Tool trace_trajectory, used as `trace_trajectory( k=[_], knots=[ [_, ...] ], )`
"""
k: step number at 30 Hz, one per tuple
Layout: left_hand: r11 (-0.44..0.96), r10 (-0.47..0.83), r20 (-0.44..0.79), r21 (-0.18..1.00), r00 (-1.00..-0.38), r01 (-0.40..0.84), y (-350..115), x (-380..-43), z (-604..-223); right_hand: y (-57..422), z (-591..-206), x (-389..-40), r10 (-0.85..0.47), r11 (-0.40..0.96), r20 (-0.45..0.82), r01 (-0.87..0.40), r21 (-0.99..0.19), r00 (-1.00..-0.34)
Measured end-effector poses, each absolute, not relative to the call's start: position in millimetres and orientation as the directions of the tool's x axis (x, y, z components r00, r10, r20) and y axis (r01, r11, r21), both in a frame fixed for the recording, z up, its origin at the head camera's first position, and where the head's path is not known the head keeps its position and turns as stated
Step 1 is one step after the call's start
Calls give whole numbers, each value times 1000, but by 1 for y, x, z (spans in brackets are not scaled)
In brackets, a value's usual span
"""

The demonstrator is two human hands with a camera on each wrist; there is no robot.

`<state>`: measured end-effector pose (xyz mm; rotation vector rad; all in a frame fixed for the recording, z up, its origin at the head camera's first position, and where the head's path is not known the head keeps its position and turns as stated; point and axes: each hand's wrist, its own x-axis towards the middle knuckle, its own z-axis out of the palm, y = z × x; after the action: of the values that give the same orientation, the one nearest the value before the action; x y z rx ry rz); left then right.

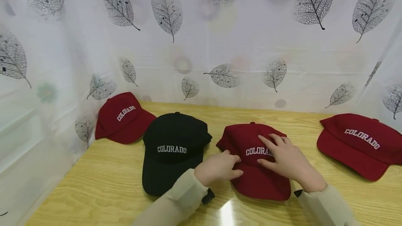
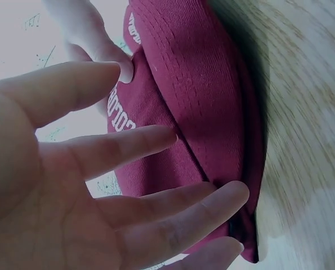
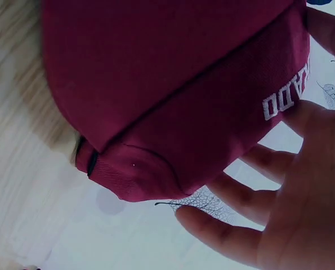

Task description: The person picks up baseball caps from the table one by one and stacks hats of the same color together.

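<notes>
Cream-coloured fabric sleeves [image 1: 169, 203] reach in from the near side of the pale, wood-grained worktop [image 1: 103, 180], ending at a person's bare left hand [image 1: 220, 167] and right hand [image 1: 284, 154], with a dark-red cloth baseball cap [image 1: 251, 170] between them. That cap sits on the worktop, forward of its far edge, crown up, its long axis from crown to brim running roughly square to that edge, with the brim pointed toward the near edge and turned slightly right. What matters most looks to be this flanking: the left hand is at the cap's left side, about where brim meets crown, while the right hand spreads over the right of the crown and partly covers the white lettering. Neither is clearly nearer, though the right overlaps more of the cap in the head view. Each grip stands apart, fingers and thumb spread, clamped on nothing; how firmly the fingertips meet the cloth cannot be told. Counted, the caps number four: three dark red, one black. One black cloth cap [image 1: 174, 135] lies left of the left hand, brim toward the near edge; a second dark-red cap [image 1: 120, 128] sits in the far-left corner, and a third dark-red cap [image 1: 355, 149] lies toward the right edge. One white, leaf-printed curtain [image 1: 194, 51] hangs behind the far edge.
</notes>
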<state>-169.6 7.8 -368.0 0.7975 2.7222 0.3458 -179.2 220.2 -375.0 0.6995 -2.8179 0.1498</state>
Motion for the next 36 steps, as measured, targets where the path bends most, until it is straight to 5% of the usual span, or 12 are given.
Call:
trace_trajectory(
  k=[36],
  knots=[
    [833,536,-224,296,-814,467,5,-170,-368,233,-371,-181,-394,872,206,-435,-222,-896]
  ],
)
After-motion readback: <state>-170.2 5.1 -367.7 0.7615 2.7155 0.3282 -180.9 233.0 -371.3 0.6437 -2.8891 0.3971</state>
